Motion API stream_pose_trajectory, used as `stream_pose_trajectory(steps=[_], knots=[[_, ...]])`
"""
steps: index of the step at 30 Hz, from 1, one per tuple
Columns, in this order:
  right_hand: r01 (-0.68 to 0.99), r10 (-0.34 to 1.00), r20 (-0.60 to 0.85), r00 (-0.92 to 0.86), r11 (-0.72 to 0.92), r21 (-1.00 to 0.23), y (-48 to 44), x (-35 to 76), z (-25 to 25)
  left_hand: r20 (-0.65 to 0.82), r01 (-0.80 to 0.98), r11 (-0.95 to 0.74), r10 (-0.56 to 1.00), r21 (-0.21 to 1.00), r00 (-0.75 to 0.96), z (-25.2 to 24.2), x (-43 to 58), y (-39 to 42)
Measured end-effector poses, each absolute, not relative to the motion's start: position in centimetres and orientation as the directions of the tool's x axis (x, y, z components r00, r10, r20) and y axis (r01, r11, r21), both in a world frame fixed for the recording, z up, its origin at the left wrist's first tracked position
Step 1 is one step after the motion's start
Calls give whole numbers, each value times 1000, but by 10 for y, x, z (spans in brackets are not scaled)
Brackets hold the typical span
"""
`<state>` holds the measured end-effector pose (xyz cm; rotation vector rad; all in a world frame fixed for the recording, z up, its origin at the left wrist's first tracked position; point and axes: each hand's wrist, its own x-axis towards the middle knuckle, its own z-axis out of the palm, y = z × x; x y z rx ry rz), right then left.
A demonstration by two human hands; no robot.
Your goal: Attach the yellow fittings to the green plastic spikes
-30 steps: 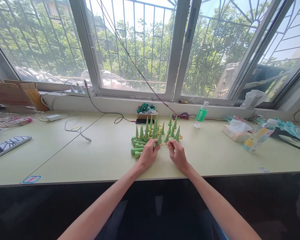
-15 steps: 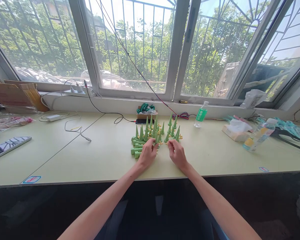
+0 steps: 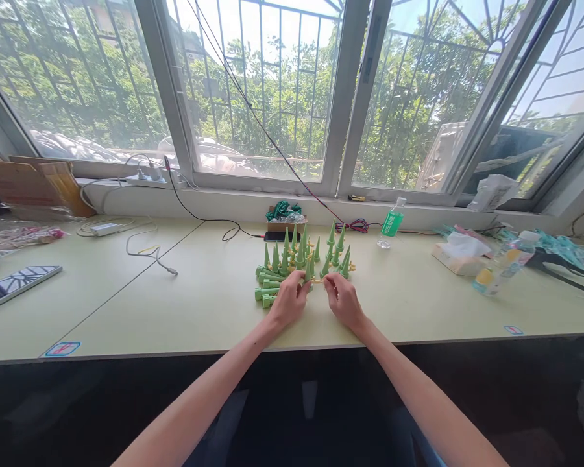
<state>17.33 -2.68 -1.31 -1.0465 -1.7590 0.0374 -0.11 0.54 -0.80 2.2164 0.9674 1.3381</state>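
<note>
Pinching is recorded: green cone (image 3: pixel 307 275) held by left hand (image 3: pixel 287 301) fingers, small yellow piece (image 3: pixel 320 280) by right hand (image 3: pixel 343 299), beside cone cluster (image 3: pixel 302 256) on desk (image 3: pixel 199 305) | step judged: joining | careful alignment is called for next.

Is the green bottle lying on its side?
No, the green bottle stands upright on the table, behind and to the right of the cones.
</note>
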Motion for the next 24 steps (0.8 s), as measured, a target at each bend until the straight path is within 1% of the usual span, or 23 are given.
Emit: stream_pose_trajectory(steps=[15,24], knots=[[612,669,734,-120,632,-476,-27,173,-12,613,364,-704,710,609,347,-6,0,3],[596,690,712,-133,629,-498,-27,172,-13,627,357,-719,695,597,352,-8,0,4]])
